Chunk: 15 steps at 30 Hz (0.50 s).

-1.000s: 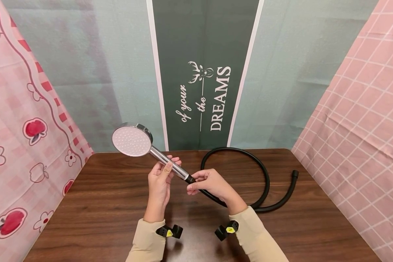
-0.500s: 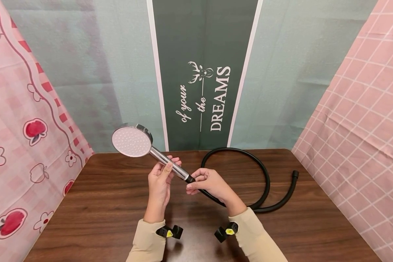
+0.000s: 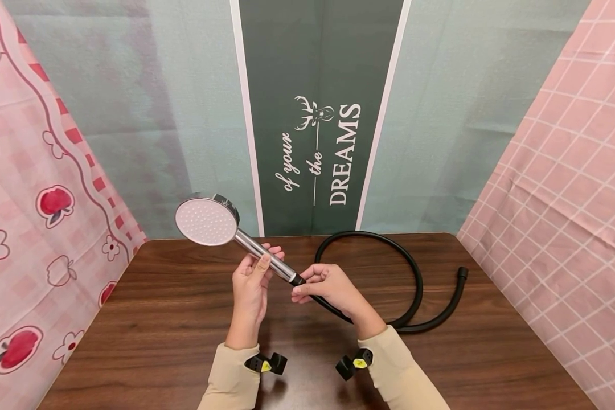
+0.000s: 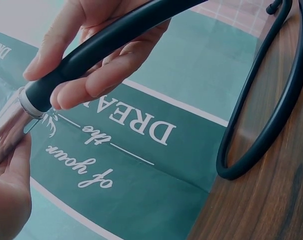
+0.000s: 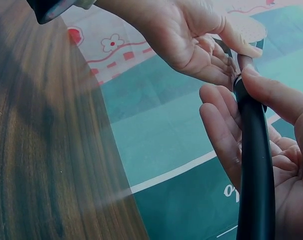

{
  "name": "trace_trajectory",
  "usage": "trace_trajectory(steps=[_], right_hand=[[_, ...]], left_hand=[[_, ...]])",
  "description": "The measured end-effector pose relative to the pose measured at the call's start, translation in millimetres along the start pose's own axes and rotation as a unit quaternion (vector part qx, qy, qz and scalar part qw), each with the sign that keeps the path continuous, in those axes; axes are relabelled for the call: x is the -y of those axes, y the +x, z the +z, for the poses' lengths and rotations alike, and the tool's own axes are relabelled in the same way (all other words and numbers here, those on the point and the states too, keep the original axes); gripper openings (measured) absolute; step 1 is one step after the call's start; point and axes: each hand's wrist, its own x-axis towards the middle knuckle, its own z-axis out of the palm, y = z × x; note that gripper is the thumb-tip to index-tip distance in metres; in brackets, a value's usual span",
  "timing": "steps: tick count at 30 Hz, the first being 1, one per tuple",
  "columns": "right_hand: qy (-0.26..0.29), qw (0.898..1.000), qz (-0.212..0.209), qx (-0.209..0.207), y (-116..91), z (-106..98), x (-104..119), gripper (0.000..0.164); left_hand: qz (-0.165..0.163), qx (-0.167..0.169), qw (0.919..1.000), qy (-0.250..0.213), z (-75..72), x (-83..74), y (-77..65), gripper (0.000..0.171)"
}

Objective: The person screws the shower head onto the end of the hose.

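Observation:
A chrome shower head [image 3: 206, 221] with a round white spray face is held up over the table, tilted, its face to the upper left. My left hand [image 3: 249, 287] grips its handle [image 3: 282, 269], thumb across the front. At the handle's lower end, my right hand [image 3: 333, 291] pinches the black collar of a shower hose [image 3: 419, 279] between thumb and fingers. In the left wrist view the hose collar [image 4: 39, 95] meets a pale ring at the handle's end. The right wrist view shows the hose [image 5: 256, 165] running down past the right palm.
On the brown wooden table [image 3: 148, 330] the hose lies in a loop at the right, its free end [image 3: 462, 273] pointing to the back. A green cloth with lettering [image 3: 323, 148] hangs behind. Pink patterned cloths flank the left [image 3: 31, 188] and right [image 3: 558, 171] sides.
The right fingers shift very slightly at the hose collar. The shower head, left hand and hose loop stay practically where they were.

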Motion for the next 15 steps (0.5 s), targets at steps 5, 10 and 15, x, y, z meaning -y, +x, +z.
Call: trace_trajectory(steps=[5,10,15], right_hand=[[0.003,1.000,-0.003,0.000,-0.5,-0.1,0.8,0.028],[0.001,1.000,-0.004,0.001,-0.9,-0.1,1.1,0.027],[0.000,1.000,-0.007,0.004,-0.6,0.0,0.7,0.026]], left_hand=[[-0.001,-0.002,1.0000,-0.004,1.4,-1.0,-0.6,0.018],[0.000,-0.003,1.0000,-0.005,1.9,-1.4,-0.8,0.016],[0.001,-0.003,1.0000,-0.003,1.5,-1.4,-0.8,0.016]])
